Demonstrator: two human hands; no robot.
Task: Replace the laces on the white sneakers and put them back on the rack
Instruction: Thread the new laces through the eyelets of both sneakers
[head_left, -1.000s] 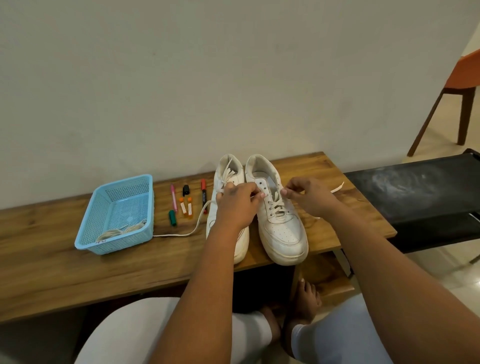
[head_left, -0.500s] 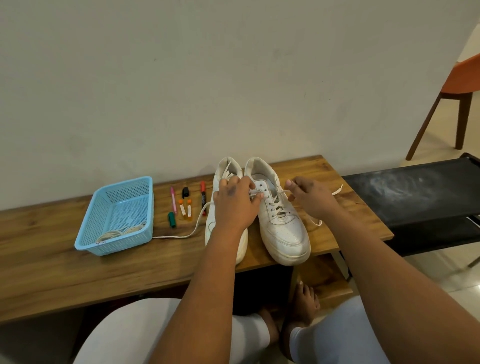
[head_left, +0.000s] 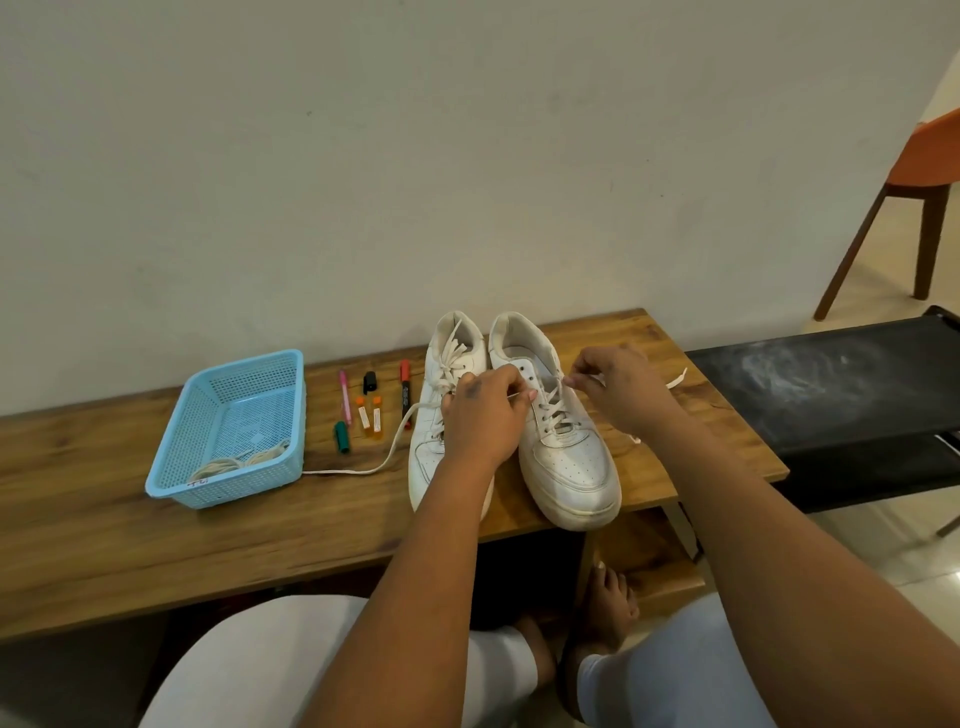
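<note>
The two white sneakers (head_left: 519, 415) stand on the bench (head_left: 156, 519), toes at 6 o'clock. The left hand (head_left: 483, 415) and right hand (head_left: 618, 387) each pinch the lace (head_left: 553, 410) of the right sneaker, laced only halfway; racking remains. Red writing on the blue basket (head_left: 228, 431) is unreadable.

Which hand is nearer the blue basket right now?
Left. The left hand works over the sneakers, a few markers away from the blue basket; the right hand is farther, beyond both shoes.
</note>
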